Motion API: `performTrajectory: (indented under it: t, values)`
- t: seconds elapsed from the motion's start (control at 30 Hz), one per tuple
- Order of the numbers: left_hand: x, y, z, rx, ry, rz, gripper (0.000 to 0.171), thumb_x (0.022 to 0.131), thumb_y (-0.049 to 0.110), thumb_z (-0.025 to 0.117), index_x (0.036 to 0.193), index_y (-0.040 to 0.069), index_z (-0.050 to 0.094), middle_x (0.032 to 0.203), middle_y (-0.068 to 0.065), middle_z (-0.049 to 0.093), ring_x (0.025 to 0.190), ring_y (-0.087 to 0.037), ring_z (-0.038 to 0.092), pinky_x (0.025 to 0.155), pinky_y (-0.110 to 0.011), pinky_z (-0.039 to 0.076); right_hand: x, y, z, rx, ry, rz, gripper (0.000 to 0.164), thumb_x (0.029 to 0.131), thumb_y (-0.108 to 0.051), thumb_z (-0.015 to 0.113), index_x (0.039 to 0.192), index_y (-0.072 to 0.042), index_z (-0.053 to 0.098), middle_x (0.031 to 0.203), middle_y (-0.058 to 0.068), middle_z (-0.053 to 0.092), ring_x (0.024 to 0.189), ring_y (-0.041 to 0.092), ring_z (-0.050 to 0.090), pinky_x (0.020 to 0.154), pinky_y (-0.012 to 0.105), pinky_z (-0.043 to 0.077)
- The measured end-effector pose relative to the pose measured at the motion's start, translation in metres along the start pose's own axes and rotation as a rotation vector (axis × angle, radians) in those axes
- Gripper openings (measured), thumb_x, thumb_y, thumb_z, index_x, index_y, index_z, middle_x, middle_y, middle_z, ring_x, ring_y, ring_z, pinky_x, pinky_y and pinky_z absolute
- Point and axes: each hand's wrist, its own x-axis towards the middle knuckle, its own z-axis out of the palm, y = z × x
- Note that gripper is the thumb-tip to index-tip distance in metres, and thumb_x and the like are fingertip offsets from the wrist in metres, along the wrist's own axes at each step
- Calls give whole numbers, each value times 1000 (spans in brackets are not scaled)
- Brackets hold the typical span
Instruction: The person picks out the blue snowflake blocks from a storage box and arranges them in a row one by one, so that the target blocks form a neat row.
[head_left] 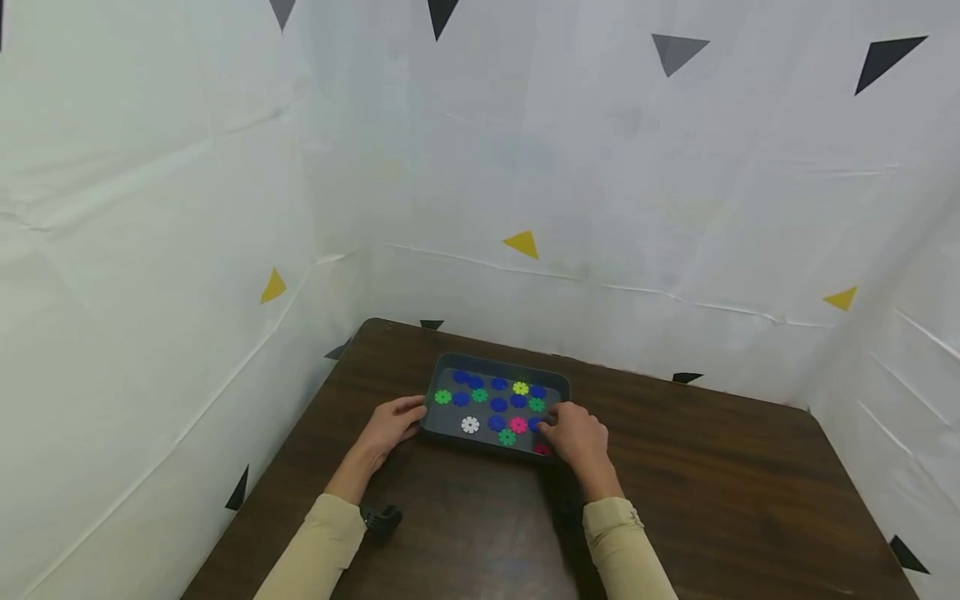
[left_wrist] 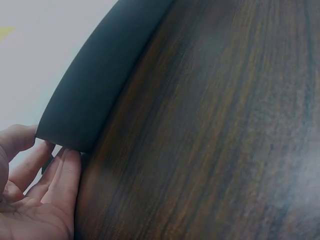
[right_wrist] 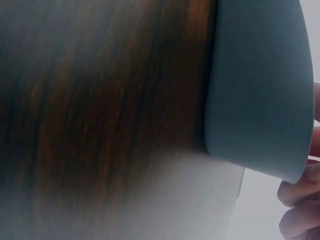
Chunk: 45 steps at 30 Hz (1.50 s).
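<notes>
A dark grey rectangular tray (head_left: 450, 432) holds many flower-shaped plastic discs. Most are blue; among the others are a white disc (head_left: 470, 425), a yellow disc (head_left: 521, 388), a pink disc (head_left: 518, 425) and some green ones. My left hand (head_left: 390, 427) holds the tray's left end, thumb at the rim and fingers against its outer side. Over the right end, my right hand (head_left: 579, 433) reaches in with bent fingers beside a blue disc (head_left: 535, 424). A red disc (head_left: 542, 449) lies below that hand. Whether the right fingertips pinch anything is hidden.
The tray rests on a dark brown wooden table (head_left: 720, 483), near its far left part. White sheeting (head_left: 600, 167) with black, grey and yellow triangles rises behind the table and along both sides.
</notes>
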Motion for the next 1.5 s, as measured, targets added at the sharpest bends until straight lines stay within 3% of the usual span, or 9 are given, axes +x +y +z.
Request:
performTrajectory:
  t: [0.13, 0.33, 0.47, 0.77, 1.03, 1.3, 1.5]
  values:
    - [1, -3, -1, 1, 0, 1, 47, 108, 24, 67, 152, 8, 60, 158, -20, 57, 145, -37, 58, 120, -52, 49, 2, -3, 1, -23, -3, -2, 45, 97, -39, 81, 130, -9, 77, 124, 16, 79, 89, 32, 71, 77, 53, 62]
    - [2, -3, -6, 4, 1, -3, 45, 108, 24, 68, 150, 9, 62, 157, -19, 57, 143, -36, 59, 120, -53, 48, 4, -10, 8, -34, 12, -13, 37, 94, -39, 84, 115, -10, 81, 93, 8, 78, 70, 26, 58, 60, 40, 52]
    - [1, -1, -9, -2, -4, 5, 45, 108, 23, 67, 151, 8, 62, 157, -20, 57, 143, -36, 59, 120, -53, 48, 6, -13, 12, -42, 20, -8, 34, 93, -39, 85, 109, -10, 81, 84, 6, 73, 69, 27, 56, 59, 39, 47]
    - [-6, 4, -3, -7, 0, -10, 46, 109, 23, 66, 152, 7, 60, 159, -21, 55, 144, -37, 58, 121, -53, 48, 0, -13, 9, -40, -8, 40, 36, 94, -38, 84, 118, -12, 80, 99, 9, 78, 75, 28, 62, 68, 48, 58]
    - [0, -1, 2, -26, -3, 6, 44, 108, 22, 68, 149, 6, 63, 155, -21, 59, 141, -36, 61, 119, -53, 50, -3, -5, 1, 23, -26, 61, 40, 95, -40, 82, 125, -14, 79, 111, 13, 80, 82, 31, 66, 71, 52, 58]
    - [2, -3, 3, -35, -4, 23, 44, 107, 23, 69, 147, 4, 64, 149, -21, 64, 138, -35, 64, 116, -50, 53, 3, 18, -1, 87, -48, -110, 40, 96, -39, 81, 126, -13, 78, 114, 12, 80, 95, 30, 74, 82, 54, 65]
    - [1, -4, -1, -31, 2, 18, 44, 107, 24, 69, 147, 5, 64, 149, -21, 63, 138, -34, 64, 116, -50, 54, 11, 27, 6, 137, -95, -164, 42, 96, -41, 81, 130, -16, 76, 110, 6, 78, 96, 23, 71, 90, 54, 64]
